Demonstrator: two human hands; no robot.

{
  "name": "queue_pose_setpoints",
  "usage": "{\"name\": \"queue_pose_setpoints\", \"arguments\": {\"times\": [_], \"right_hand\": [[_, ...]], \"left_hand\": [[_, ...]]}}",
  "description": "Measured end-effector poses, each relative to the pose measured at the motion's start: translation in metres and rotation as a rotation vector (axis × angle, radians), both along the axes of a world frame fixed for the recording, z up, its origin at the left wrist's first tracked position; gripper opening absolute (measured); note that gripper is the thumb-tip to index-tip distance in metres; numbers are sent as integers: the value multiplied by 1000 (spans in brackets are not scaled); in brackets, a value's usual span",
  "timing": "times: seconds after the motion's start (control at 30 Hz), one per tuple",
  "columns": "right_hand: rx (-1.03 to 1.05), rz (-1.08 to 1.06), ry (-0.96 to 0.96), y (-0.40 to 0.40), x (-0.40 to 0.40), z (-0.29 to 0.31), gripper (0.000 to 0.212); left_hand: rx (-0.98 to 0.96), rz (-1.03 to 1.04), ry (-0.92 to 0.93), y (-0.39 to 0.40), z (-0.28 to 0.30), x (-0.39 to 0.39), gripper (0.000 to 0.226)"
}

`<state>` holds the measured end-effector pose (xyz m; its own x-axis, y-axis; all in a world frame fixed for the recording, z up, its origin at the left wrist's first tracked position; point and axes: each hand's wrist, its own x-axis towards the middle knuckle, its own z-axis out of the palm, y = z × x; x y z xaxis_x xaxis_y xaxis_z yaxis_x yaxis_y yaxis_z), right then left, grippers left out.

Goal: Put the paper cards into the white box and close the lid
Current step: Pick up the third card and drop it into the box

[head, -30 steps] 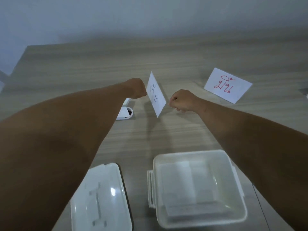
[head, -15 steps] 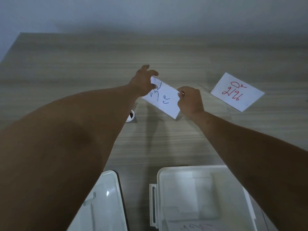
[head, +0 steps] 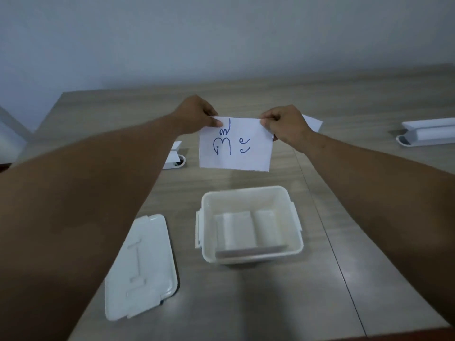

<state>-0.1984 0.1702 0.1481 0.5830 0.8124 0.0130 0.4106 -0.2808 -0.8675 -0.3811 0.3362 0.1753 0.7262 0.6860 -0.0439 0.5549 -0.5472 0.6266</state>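
Two hands, the left hand (head: 197, 115) and the right hand (head: 286, 124), pinch the top corners of a paper card (head: 235, 145), hanging upright above the table (head: 246, 303), beyond the far rim of the open white box (head: 251, 223). Advisable: draw the card nearward, lower it flat between the walls. The lid (head: 140, 267) lies left, leaving that path unobstructed.

I see the left hand (head: 197, 114) and right hand (head: 285, 124) pinching a paper card (head: 236, 146) above the open white box (head: 251, 257); its lid (head: 140, 269) lies on the desk (head: 246, 303).
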Motion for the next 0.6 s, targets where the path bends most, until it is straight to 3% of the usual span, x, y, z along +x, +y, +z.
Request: {"name": "queue_pose_setpoints", "arguments": {"times": [0.2, 0.37, 0.6], "right_hand": [[-58, 101, 66, -79, -30, -27, 22], [-155, 164, 29, -122, -56, -61, 22], [-492, 339, -315, -165, -96, -85, 22]], "left_hand": [[-103, 58, -45, -90, -37, -54, 24], [-133, 23, 66, -139, -76, -91, 23], [-73, -176, 292, -184, -113, -119, 21]]}}
